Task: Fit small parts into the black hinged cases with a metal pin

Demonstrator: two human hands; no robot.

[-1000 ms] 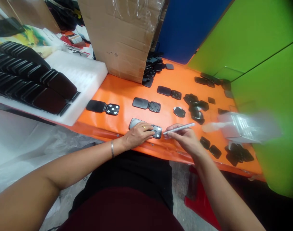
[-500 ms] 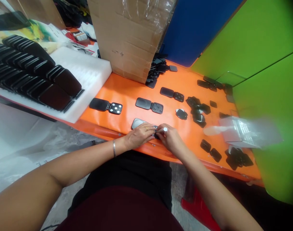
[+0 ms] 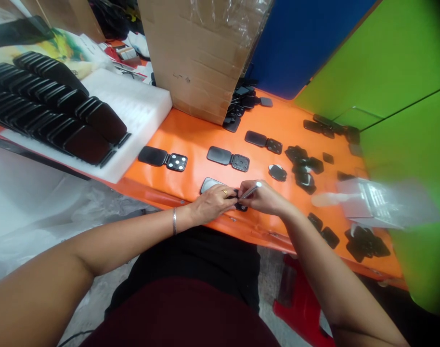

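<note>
At the front edge of the orange table, a black hinged two-part piece [image 3: 210, 183] lies partly under my hands. My left hand [image 3: 213, 204] rests over its middle with the fingers together, gripping it against the table. Held in the pinched fingers of my right hand [image 3: 265, 197] is a slim silver pen-like tool [image 3: 251, 190], its lower end at the piece's smaller square part [image 3: 241, 207], where a white dot shows. My fingers cover the hinge. Behind lie an unfolded piece with white dots [image 3: 176, 162], one with dark round recesses [image 3: 240, 162] and another [image 3: 274, 146].
White foam [image 3: 148, 103] holding rows of black plates [image 3: 86, 144] stands at left. A cardboard box [image 3: 191, 62] rises behind. Black parts [image 3: 303, 166], a blurred clear-wrapped box [image 3: 364, 200] and more parts [image 3: 366, 242] lie right. Green panels [image 3: 404, 58] border the right side.
My right hand has shifted slightly right and turned, so the pen-like tool now shows along its length, and more of the square part shows. The whole view has moved a little.
</note>
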